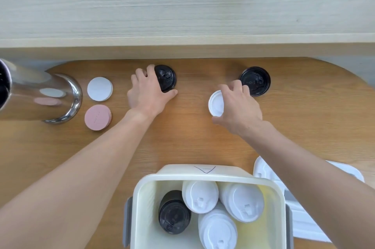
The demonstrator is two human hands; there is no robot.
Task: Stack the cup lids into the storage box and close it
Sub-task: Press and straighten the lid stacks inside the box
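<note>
- The left hand [147, 94] reaches to the far middle of the wooden surface [192, 139] and grips a black cup lid [166, 78]; its fingers [142, 73] curl over the lid's left edge and the thumb lies along the near edge, with the lid tilted up.
- The right hand [238, 106] pinches a white cup lid [216, 103] between the curled fingers and the thumb, holding it on edge, just off the surface or touching it; I cannot tell which.
- A second black cup lid [255, 81] lies flat just beyond the right hand.
- The open storage box [142, 198], cream with grey side clasps, stands at the near edge; inside are three stacks of white lids [199, 196] and one stack of black lids [174, 214].
- The box's white lid [304, 222] lies flat to the right of the box, partly under the right forearm.
- At the left stand a shiny metal cylinder [40, 94] and, beside it, a white round coaster [99, 89] and a pink round coaster [97, 117].
</note>
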